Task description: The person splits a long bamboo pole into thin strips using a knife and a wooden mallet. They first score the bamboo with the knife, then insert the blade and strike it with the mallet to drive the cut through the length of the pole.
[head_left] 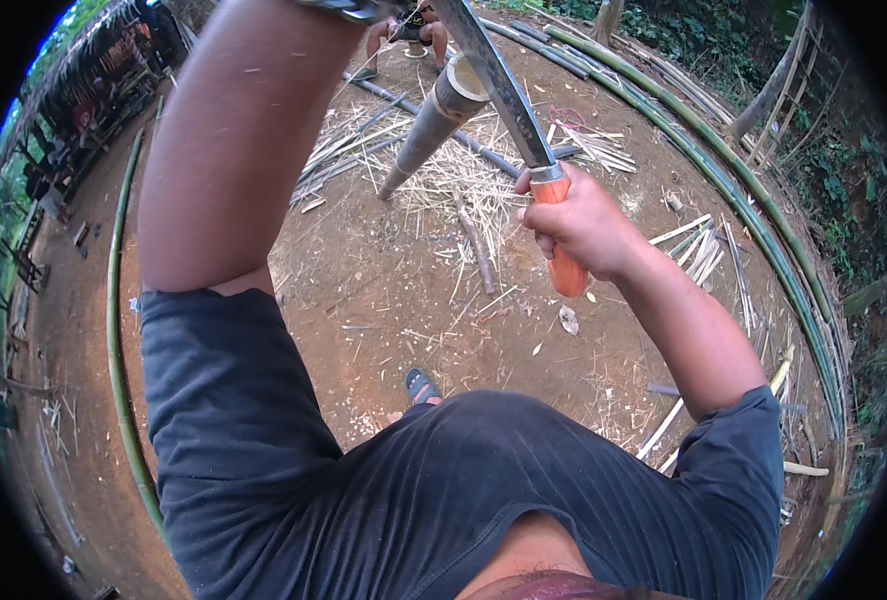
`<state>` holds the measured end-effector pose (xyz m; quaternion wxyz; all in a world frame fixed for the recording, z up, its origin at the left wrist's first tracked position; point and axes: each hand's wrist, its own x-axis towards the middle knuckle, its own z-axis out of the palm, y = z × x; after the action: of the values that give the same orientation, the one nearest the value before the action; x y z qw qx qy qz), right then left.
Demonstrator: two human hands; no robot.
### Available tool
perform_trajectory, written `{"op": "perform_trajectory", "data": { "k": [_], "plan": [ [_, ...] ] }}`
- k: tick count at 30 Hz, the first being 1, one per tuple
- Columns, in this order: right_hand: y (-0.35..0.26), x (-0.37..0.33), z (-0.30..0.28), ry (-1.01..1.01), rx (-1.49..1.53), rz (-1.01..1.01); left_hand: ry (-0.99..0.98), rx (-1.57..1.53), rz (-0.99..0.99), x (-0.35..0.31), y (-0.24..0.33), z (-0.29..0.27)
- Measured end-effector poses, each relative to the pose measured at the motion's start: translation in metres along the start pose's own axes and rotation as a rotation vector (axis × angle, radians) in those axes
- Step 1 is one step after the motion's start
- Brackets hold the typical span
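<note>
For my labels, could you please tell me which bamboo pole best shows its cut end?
The thick grey-brown bamboo pole slanting beside the orange-handled steel knife; the long green bamboo poles show mainly their sides.

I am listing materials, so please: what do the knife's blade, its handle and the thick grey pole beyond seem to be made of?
Blade: metal, probably steel; dark grey, blotchy, with a faint sheen.
Handle: probably varnished wood; smooth, orange-red with streaks, though plastic is possible.
Pole: likely bamboo; dull greyish skin, a ring-like joint and a pale cut end.
</note>
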<state>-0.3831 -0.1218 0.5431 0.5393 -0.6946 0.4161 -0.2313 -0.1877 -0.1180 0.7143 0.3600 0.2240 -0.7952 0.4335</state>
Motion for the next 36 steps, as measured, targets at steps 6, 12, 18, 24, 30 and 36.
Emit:
{"op": "perform_trajectory", "data": {
  "k": [6, 12, 18, 24, 30, 36],
  "plan": [
    [0.001, 0.0, 0.002, -0.041, -0.042, -0.011, -0.463, 0.054, 0.007, -0.018, 0.004, 0.044],
    [0.006, 0.005, 0.004, -0.014, -0.053, -0.031, -0.706, -0.009, -0.133, -0.008, 0.012, 0.038],
    [-0.008, 0.013, 0.022, -0.087, -0.127, -0.118, -0.48, 0.029, -0.11, -0.009, 0.01, 0.004],
    [-0.006, 0.026, 0.004, 0.014, -0.163, -0.094, -0.462, -0.123, -0.043, -0.001, -0.009, 0.038],
    [-0.022, 0.03, 0.0, -0.036, -0.157, -0.083, -0.574, -0.006, -0.148, -0.036, -0.009, 0.045],
    [-0.038, 0.033, 0.013, -0.074, -0.15, -0.105, -0.544, -0.075, -0.174, -0.003, -0.018, 0.015]
  ]
}}
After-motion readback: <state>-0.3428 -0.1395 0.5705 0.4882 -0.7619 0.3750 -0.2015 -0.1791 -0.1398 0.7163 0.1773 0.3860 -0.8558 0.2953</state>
